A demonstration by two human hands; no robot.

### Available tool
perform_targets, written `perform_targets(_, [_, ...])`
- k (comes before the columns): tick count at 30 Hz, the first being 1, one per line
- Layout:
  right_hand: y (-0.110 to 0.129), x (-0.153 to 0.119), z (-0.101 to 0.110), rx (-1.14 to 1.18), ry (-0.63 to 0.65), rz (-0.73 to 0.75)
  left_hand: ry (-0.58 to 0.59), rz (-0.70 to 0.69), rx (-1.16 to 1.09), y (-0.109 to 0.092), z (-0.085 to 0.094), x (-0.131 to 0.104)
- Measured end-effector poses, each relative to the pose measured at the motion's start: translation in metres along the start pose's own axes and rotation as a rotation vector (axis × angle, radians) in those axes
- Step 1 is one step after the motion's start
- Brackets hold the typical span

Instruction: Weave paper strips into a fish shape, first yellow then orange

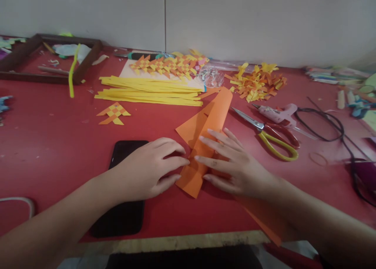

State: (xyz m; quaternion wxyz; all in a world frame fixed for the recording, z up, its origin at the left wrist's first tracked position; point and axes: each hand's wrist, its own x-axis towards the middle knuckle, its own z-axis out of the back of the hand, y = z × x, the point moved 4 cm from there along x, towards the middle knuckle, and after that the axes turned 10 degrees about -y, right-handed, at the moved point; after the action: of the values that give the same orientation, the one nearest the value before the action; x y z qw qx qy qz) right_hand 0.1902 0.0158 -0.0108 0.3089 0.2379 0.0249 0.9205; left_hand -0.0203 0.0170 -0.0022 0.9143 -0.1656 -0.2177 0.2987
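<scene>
Orange paper (219, 108) is located near the front of the red tabletop (73, 143), between the two hands, with a long flap folded over and curled at its far end. Another orange length is seen under the right forearm, run past the front edge; whether it is one piece with the rest can't be told. Right hand (245, 169) is laid palm down with fingers spread, fingertips set on the flap; nothing is gripped. Left hand (149, 163) is relaxed, fingers loosely curved and thumb held apart, tips placed at the paper's left edge. A black phone (126, 218) is partly covered by the left hand and forearm. Beyond the phone, a woven orange-and-yellow fish (114, 113) is laid flat by itself. Yellow strips (147, 92) are bundled sideways behind it; more woven pieces (170, 65) are bunched farther back. Beside those, small bits are contained in something clear (213, 78), and orange and yellow scraps (255, 83) are heaped to its right. Scissors (266, 134) are parked right of the paper, blades slightly parted, tips pointed at the curl. A pink glue gun (279, 113) is set just behind them, with a black cord (342, 130) looped alongside. At back left, a yellow stick (72, 75) is draped over a dark frame (35, 78).
</scene>
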Motion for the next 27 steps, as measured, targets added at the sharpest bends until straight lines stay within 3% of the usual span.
perform_targets(5, [0.005,0.0006,-0.0004,0.028,0.026,0.065,-0.013,-0.008,-0.006,0.0003,-0.0003,0.0006])
perform_targets(27, [0.011,-0.0004,-0.0074,-0.024,0.119,0.011,-0.007,0.033,0.0,0.0028,-0.0027,0.0006])
